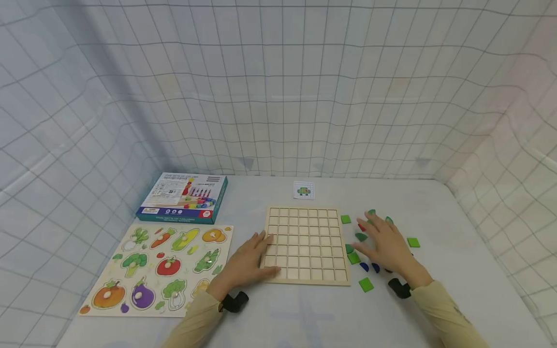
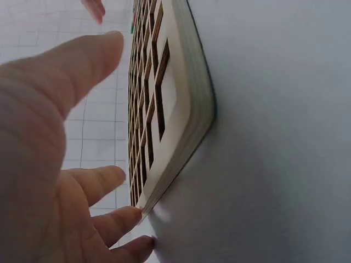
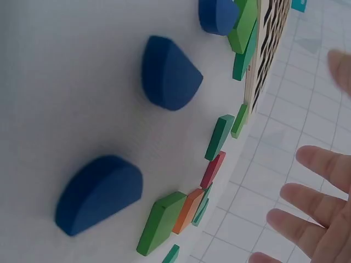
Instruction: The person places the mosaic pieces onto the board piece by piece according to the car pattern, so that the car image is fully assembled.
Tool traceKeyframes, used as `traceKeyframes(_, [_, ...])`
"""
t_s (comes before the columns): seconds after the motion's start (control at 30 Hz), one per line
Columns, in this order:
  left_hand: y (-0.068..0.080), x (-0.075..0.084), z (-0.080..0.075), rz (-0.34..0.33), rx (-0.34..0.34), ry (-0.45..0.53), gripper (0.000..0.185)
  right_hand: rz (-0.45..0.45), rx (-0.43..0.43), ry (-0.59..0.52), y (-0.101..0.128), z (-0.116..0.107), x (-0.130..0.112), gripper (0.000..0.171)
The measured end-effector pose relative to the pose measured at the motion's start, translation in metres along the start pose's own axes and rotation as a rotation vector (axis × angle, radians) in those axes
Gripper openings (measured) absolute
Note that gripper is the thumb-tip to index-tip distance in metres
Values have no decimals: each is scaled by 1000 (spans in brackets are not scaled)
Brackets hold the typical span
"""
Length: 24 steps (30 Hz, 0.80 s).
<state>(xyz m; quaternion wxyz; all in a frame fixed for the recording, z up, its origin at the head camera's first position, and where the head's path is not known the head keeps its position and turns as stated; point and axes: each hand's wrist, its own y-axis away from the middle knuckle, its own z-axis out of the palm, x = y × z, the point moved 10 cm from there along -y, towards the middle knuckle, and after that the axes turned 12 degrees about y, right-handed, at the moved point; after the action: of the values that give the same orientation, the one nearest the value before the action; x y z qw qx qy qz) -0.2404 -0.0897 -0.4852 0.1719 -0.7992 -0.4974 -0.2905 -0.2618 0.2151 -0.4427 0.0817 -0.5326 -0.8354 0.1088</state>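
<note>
Head view shows one wooden grid board (image 1: 306, 245) lying flat on the table (image 1: 304, 314), with two hands at its sides. Left hand (image 1: 248, 263) rests at the board's left edge, fingers straight and spread, gripping nothing. Right hand (image 1: 387, 244) hovers flat over loose pieces just right of the board, fingers apart, holding nothing. Four green squares (image 1: 366, 284) show around it; right wrist view shows three blue rounded pieces (image 3: 167, 72). Farther left lie one vegetable puzzle (image 1: 158, 268) and one box (image 1: 184, 197); one card (image 1: 303, 190) sits behind the board.
</note>
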Motion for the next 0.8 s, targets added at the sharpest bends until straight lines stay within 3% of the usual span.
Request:
traceKeyframes(0.17, [6,-4,5,-7,46,41,82,24,83,-40,-4,-7,6,49])
traceKeyframes(0.33, [7,-7,5,24,109,69,79,129,72,-92,-8,-9,25,36])
traceKeyframes(0.53, [8,-9,7,39,150,98,78,264,-41,-158,-13,-1,61,28])
traceKeyframes(0.8, [11,-9,6,62,227,74,79,327,-173,-183,-32,22,96,27])
